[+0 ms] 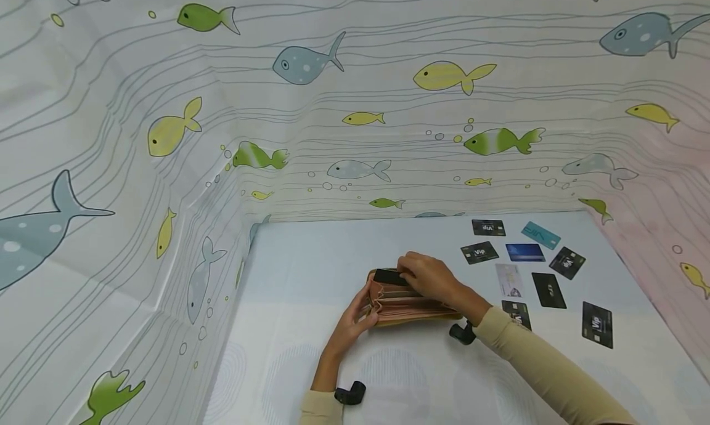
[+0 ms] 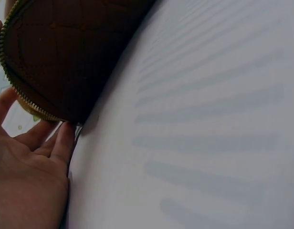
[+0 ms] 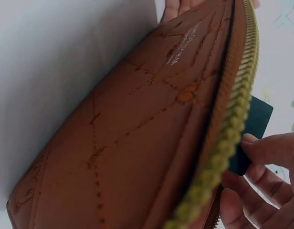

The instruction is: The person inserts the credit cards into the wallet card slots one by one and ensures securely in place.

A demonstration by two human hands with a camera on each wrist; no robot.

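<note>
A tan zip-around wallet [image 1: 407, 305] lies unzipped on the pale table [image 1: 310, 252], its pleated card slots showing. My left hand [image 1: 355, 319] grips its left end; in the left wrist view the fingers [image 2: 51, 140] sit under the wallet [image 2: 66, 52] by the gold zipper. My right hand [image 1: 429, 277] pinches a black card [image 1: 390, 276] at the wallet's top edge. In the right wrist view that dark card [image 3: 252, 138] stands behind the zipper of the wallet [image 3: 137, 138], with my fingertips [image 3: 266, 148] on it.
Several cards lie spread to the right of the wallet: black Vip cards [image 1: 479, 252], a blue one [image 1: 524, 252], a teal one [image 1: 540, 234], a white one [image 1: 508, 279]. Fish-print curtain walls [image 1: 355, 117] enclose the table on three sides.
</note>
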